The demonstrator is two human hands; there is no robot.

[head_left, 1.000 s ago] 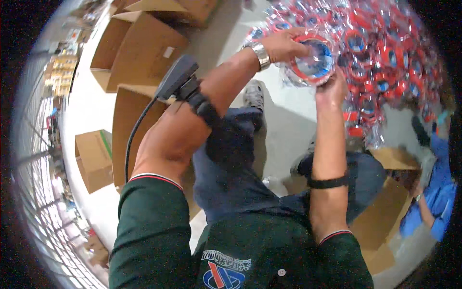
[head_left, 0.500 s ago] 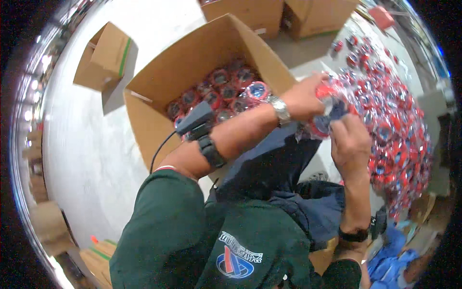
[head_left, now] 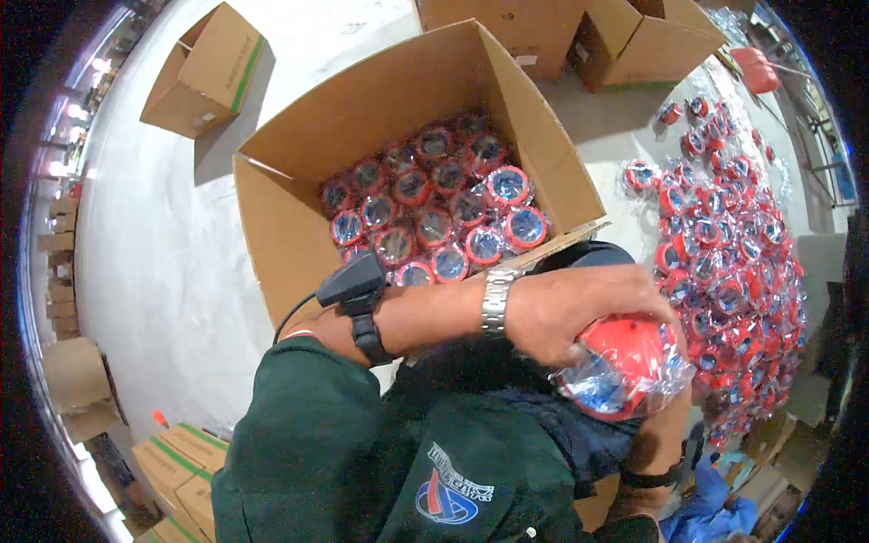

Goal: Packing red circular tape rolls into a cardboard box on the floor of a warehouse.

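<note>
A red round roll (head_left: 625, 357) with a blue centre, wrapped in clear crinkled plastic, is up in front of my body. My left hand (head_left: 588, 303) reaches across from the left and curls its fingers over the roll's top. Behind the wrapped roll, my right hand (head_left: 673, 398) is mostly hidden; its fingers do not show. An opened cardboard carton (head_left: 362, 118) stands beyond my left arm. Similar wrapped red rolls (head_left: 412, 187) sit in it in rows, with blue or dark centres facing up.
On the right lies a large heap of wrapped red rolls (head_left: 724, 262). Other cardboard boxes stand at the far left (head_left: 213, 77) and far right (head_left: 652, 50), with stacked cartons (head_left: 186, 475) at the near left. A blue cloth-like bundle (head_left: 711, 507) lies at the lower right.
My hands have come from beside the heap nearer to my body, bringing a wrapped roll. My right hand, visible before, is now mostly behind it. The view has shifted, showing more of the carton's contents.
</note>
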